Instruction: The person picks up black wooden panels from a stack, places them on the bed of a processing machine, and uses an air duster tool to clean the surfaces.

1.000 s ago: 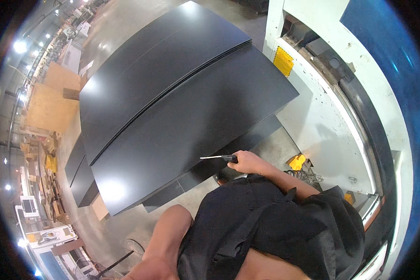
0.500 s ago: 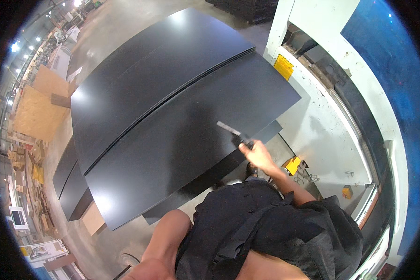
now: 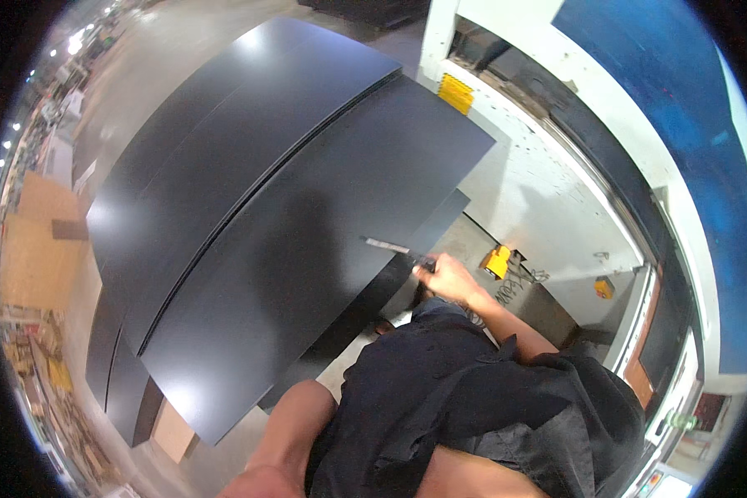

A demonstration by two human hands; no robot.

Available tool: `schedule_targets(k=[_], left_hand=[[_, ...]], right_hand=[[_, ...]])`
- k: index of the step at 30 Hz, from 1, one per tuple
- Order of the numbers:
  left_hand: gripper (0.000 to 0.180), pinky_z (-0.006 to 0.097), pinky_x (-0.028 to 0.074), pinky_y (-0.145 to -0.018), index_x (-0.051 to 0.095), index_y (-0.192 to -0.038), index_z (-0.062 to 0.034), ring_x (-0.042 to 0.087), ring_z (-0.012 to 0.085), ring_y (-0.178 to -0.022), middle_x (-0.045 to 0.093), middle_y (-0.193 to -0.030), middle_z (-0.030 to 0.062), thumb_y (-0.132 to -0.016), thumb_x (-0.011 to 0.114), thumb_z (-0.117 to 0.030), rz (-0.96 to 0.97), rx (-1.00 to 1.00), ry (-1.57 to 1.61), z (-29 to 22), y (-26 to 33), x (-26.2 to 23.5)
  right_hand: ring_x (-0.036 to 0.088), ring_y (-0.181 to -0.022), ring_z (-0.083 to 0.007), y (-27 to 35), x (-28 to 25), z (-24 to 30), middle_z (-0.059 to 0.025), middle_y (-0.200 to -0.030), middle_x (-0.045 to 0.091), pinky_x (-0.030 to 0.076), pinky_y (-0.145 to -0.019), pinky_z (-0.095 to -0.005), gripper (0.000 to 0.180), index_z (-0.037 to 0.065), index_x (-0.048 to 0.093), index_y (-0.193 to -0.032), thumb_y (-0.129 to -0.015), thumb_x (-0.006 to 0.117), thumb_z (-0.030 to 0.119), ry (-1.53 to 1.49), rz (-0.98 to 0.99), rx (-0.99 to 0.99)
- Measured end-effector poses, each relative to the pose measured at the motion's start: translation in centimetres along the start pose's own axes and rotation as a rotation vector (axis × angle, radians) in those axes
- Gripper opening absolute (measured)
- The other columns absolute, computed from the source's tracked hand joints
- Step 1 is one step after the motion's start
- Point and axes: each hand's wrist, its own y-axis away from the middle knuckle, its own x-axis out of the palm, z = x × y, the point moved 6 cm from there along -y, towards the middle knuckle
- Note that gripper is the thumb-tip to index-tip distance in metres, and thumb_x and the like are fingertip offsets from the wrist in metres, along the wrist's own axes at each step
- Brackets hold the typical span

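Observation:
My right hand [image 3: 448, 279] is closed round the black handle of a flat, file-like tool, whose long, narrow grey blade [image 3: 387, 246] points left. The blade is over the near part of a stack of large, dark, smooth panels [image 3: 249, 307]; whether it touches the surface I cannot tell. A second row of dark panels [image 3: 183, 178] lies alongside, beyond a dark seam. Bare skin of my left arm [image 3: 295, 423] shows at the lower edge, next to my black clothing [image 3: 440, 390], but the left hand itself is out of the picture.
On the right stands a large white and blue machine [image 3: 548, 191] with a yellow label [image 3: 456, 93]. A yellow foot pedal [image 3: 496, 262] with a coiled cable sits on the floor by it. More dark panels [image 3: 124, 407] and wood-coloured boards [image 3: 37, 261] are at the left.
The view has turned, so the panels appear further left and the machine takes up more room. My right hand and the tool have shifted slightly left and nearer my body; the blade lies flatter.

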Motion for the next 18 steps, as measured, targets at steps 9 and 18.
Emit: schedule_targets(k=[9,18], left_hand=[[0.032,0.023,0.019,-0.05,0.041,-0.082,-0.0187,0.027,0.0079,-0.063,0.029,-0.078,-0.0086,-0.099,0.066,-0.03,-0.047,0.036,0.124,0.1,0.7,3.0],[0.027,0.023,0.027,-0.053,0.048,-0.086,-0.015,0.036,0.0091,-0.065,0.039,-0.084,-0.0047,-0.099,0.065,-0.03,-0.017,-0.044,0.257,0.8,2.4,11.0]], right_hand=[[0.073,-0.085,-0.0434,1.2,-15.3,-13.1,-0.0287,-0.081,0.071,0.054,-0.077,-0.0498,0.045,-0.004,0.073,-0.096,-0.092,0.07,0.042,-0.103,-0.628,0.35],[0.062,-0.058,-0.0126,-0.4,-9.0,-14.6,-0.0051,-0.065,0.067,0.05,-0.057,-0.0319,0.029,0.007,0.078,-0.097,-0.097,0.068,0.034,-0.202,0.243,0.113]])
